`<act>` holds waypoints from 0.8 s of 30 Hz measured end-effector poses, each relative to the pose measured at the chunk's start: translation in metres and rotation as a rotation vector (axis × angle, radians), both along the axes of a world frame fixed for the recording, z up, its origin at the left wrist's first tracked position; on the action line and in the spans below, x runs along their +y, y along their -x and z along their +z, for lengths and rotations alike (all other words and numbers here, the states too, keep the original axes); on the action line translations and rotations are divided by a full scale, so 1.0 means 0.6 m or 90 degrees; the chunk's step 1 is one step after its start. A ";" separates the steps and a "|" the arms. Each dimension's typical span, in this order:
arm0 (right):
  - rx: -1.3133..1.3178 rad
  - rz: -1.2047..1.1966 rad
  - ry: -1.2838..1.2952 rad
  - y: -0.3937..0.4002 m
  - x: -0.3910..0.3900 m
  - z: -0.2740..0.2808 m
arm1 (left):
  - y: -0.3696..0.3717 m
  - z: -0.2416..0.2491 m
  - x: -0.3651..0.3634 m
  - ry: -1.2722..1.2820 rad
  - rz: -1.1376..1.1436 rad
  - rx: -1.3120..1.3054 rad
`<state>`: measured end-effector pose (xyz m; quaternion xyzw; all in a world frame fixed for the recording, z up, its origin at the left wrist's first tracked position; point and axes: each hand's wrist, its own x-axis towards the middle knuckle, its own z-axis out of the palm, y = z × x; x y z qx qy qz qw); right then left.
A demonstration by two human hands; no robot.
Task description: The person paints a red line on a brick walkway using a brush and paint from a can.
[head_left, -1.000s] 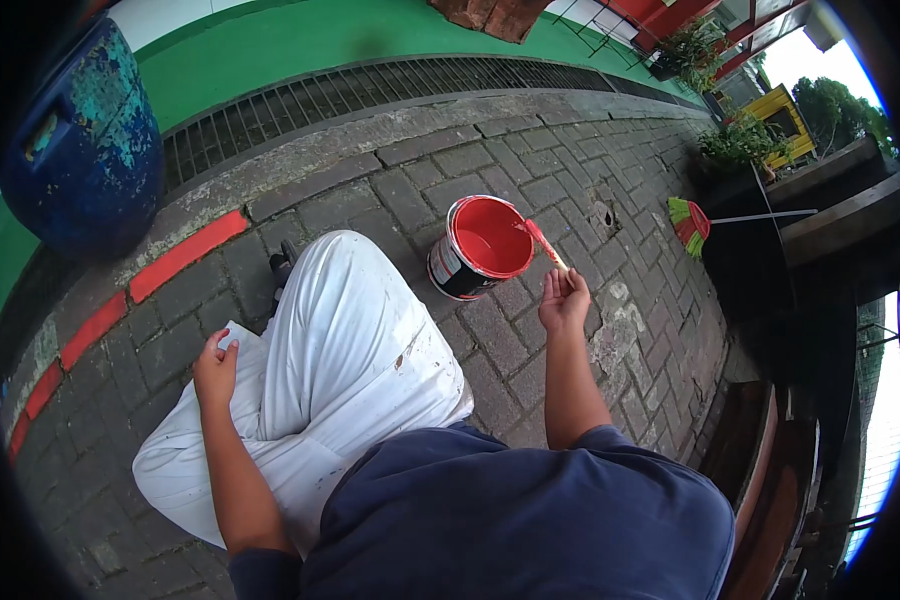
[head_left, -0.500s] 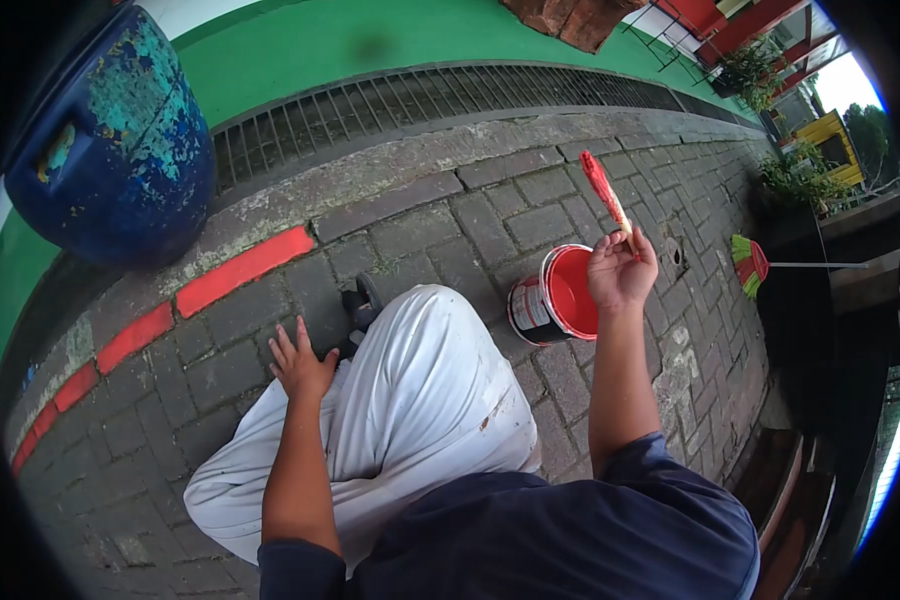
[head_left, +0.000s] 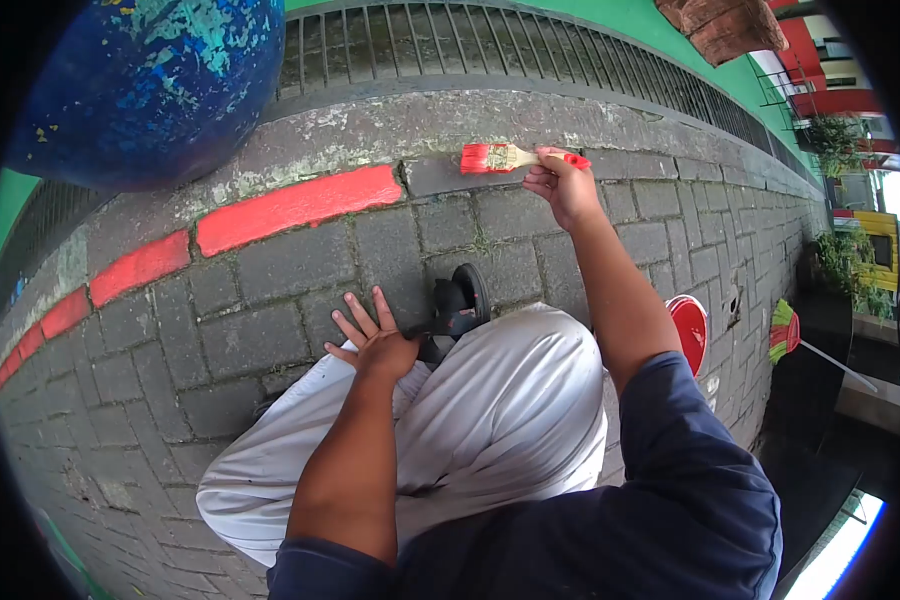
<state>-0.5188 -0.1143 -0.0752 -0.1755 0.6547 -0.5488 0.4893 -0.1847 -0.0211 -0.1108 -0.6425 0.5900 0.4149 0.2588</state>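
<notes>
In my right hand I grip a paintbrush by its handle, its bristles coated in red paint and pointing left. The brush is over an unpainted grey curb brick. To the left of that brick runs a row of red-painted bricks, the closest one looking wet and glossy. My left hand rests near my knee with its fingers spread over the paving, holding nothing. A bucket of red paint stands to the right, partly hidden behind my right forearm.
A blue barrel with peeling paint stands at the upper left beside the curb. Behind the curb runs a drain grate. My sandalled foot is on the grey pavers. A broom lies at the far right.
My right hand has moved from above the paint bucket to the curb, and the brush has turned from upright to level. The view has shifted; my left hand stays spread.
</notes>
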 end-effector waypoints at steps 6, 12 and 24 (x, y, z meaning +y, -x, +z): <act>0.156 0.005 -0.080 0.046 -0.010 -0.043 | 0.000 0.004 -0.006 -0.017 0.004 0.007; 0.215 0.006 -0.026 0.080 -0.002 0.001 | -0.001 -0.001 -0.004 -0.016 -0.008 0.001; 0.354 0.039 -0.114 0.108 -0.012 -0.032 | -0.003 0.006 -0.009 -0.030 -0.015 0.002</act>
